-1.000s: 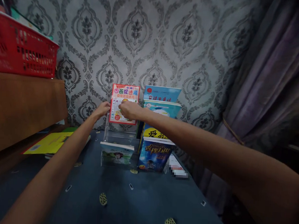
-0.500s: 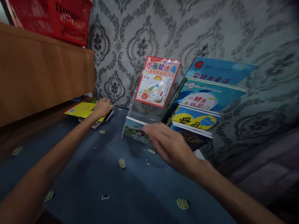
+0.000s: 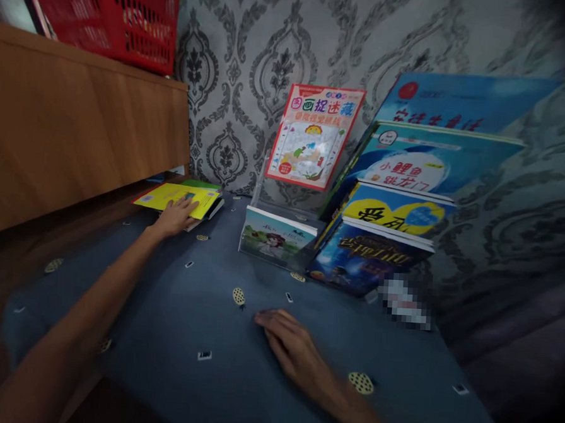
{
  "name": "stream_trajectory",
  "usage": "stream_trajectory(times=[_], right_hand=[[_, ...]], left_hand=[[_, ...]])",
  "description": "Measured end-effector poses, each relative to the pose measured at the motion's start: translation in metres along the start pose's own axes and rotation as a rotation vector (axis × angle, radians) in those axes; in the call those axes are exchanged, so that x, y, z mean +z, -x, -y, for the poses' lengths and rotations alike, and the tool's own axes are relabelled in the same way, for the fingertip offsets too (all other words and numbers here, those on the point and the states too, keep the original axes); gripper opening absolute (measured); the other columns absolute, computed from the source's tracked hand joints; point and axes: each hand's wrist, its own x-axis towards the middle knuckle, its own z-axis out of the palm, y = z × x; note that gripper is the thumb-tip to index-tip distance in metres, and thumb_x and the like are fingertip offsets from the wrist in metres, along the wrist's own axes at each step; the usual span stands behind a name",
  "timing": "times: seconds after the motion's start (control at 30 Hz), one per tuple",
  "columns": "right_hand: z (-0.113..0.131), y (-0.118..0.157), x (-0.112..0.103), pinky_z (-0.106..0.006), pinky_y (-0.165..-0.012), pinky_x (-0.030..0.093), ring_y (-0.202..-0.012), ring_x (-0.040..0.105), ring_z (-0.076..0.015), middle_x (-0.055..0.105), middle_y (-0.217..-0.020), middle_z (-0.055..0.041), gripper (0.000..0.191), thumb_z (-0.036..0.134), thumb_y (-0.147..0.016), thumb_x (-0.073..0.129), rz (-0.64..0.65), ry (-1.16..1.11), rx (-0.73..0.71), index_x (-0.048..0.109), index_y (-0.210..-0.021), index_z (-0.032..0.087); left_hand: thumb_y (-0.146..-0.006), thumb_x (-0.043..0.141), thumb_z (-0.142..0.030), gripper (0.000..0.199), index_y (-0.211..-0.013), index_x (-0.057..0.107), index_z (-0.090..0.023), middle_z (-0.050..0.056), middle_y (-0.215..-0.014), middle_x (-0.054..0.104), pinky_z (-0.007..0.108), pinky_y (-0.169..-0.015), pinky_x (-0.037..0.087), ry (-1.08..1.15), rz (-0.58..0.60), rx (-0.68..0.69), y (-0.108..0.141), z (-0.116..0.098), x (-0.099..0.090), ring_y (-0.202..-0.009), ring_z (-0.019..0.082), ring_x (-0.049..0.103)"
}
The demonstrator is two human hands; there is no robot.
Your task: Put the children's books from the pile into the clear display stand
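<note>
My left hand (image 3: 175,216) lies with its fingers stretched out on a yellow book (image 3: 155,198), the top one of a small pile by the wooden cabinet. Low over or on the dark blue cloth (image 3: 172,319), my right hand (image 3: 294,348) is open with nothing in it, fingers loosely extended. Beyond it stands a clear tiered stand (image 3: 283,205) holding a red-edged picture book (image 3: 315,137) above and a green-blue book (image 3: 276,239) in its front pocket. To the right, several books lean in steps, among them a dark blue book (image 3: 356,259) and a yellow-and-blue book (image 3: 391,211).
A wooden cabinet (image 3: 88,119) runs along the left, with a red plastic basket (image 3: 117,20) on top. Patterned wallpaper (image 3: 231,101) covers the wall behind the books. A blurred-out white item (image 3: 405,303) lies right of the leaning books.
My right hand has dropped from in front of the stand towards me, uncovering the front books. My left hand has slid nearer on the yellow book. The view has shifted slightly.
</note>
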Motion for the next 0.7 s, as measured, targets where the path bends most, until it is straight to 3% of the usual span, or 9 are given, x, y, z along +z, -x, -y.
stream_trajectory(times=[0.1, 0.3, 0.7], right_hand=[[-0.001, 0.001, -0.002, -0.038, -0.089, 0.063, -0.102, 0.073, -0.0210, 0.076, -0.111, -0.0098, 0.036, 0.013, -0.101, 0.044, -0.007, -0.064, 0.037, 0.064, -0.129, 0.024], [-0.002, 0.005, -0.002, -0.041, -0.093, 0.062, -0.101, 0.074, -0.0217, 0.077, -0.108, -0.0090, 0.034, 0.016, -0.102, 0.046, -0.048, -0.069, 0.025, 0.067, -0.127, 0.024], [-0.004, 0.005, -0.002, -0.043, -0.090, 0.062, -0.102, 0.073, -0.0224, 0.077, -0.110, -0.0103, 0.032, 0.015, -0.101, 0.046, -0.020, -0.098, 0.038, 0.069, -0.122, 0.022]], left_hand=[[-0.100, 0.042, -0.029, 0.057, -0.154, 0.040, -0.013, 0.023, -0.163, 0.035, 0.060, -0.117, 0.029, -0.056, -0.028, 0.005, 0.007, -0.004, 0.003, -0.153, 0.038, 0.029], [-0.100, 0.041, -0.026, 0.053, -0.152, 0.044, -0.016, 0.020, -0.161, 0.040, 0.058, -0.116, 0.032, -0.128, -0.118, 0.053, 0.033, -0.014, 0.008, -0.152, 0.036, 0.033], [-0.099, 0.042, -0.028, 0.055, -0.154, 0.042, -0.017, 0.020, -0.163, 0.037, 0.058, -0.117, 0.034, -0.122, -0.029, 0.109, 0.099, -0.029, 0.024, -0.152, 0.036, 0.032]])
